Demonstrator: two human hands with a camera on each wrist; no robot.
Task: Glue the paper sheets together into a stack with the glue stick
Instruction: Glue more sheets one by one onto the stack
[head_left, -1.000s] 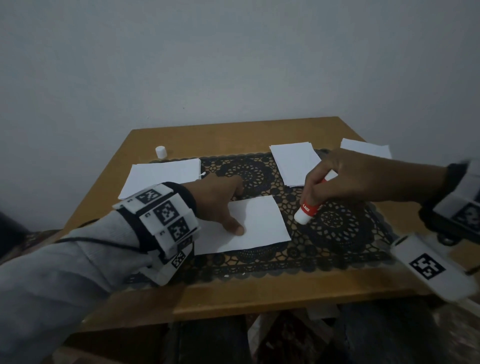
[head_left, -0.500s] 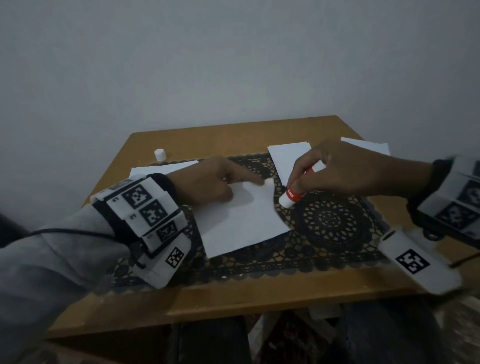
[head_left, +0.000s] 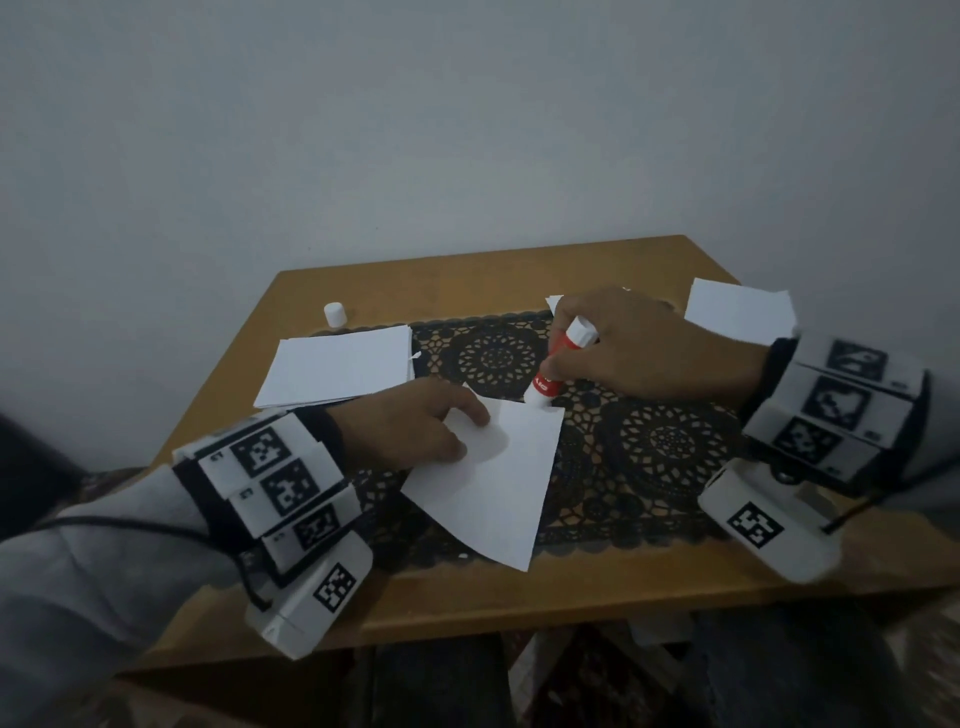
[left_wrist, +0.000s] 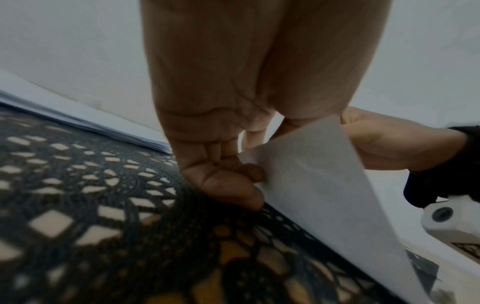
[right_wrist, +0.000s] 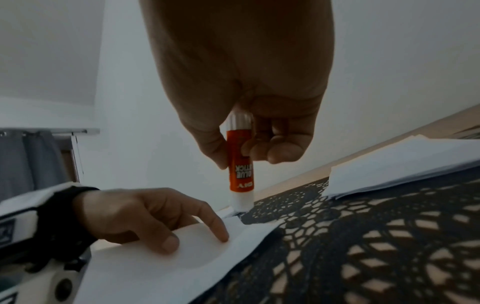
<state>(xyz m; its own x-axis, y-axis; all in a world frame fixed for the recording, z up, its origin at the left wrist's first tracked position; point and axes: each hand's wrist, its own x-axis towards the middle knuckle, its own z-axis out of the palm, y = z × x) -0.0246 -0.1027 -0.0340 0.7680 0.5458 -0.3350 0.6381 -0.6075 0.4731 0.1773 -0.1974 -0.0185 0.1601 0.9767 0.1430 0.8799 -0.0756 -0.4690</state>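
On the black lace mat (head_left: 660, 441) lies a single white paper sheet (head_left: 493, 493), turned cornerwise. My left hand (head_left: 475, 431) holds its left edge: index and thumb lie on top (right_wrist: 223, 236), and the curled fingers (left_wrist: 233, 181) sit under the lifted edge. My right hand (head_left: 553, 364) grips a red and white glue stick (head_left: 543, 387) upright. The uncapped tip of the glue stick (right_wrist: 240, 168) touches the sheet's far corner. A stack of sheets (head_left: 343, 364) lies at the back left.
The white glue cap (head_left: 334, 314) stands on the wooden table (head_left: 467, 603) behind the left stack. More sheets (head_left: 737, 312) lie at the back right, and another pile (right_wrist: 402, 164) sits behind my right hand. A grey wall rises right behind the table.
The sheet has been turned so a corner points away from me. My left hand shifted to its left edge. The glue stick moved from beside the sheet onto its far corner.
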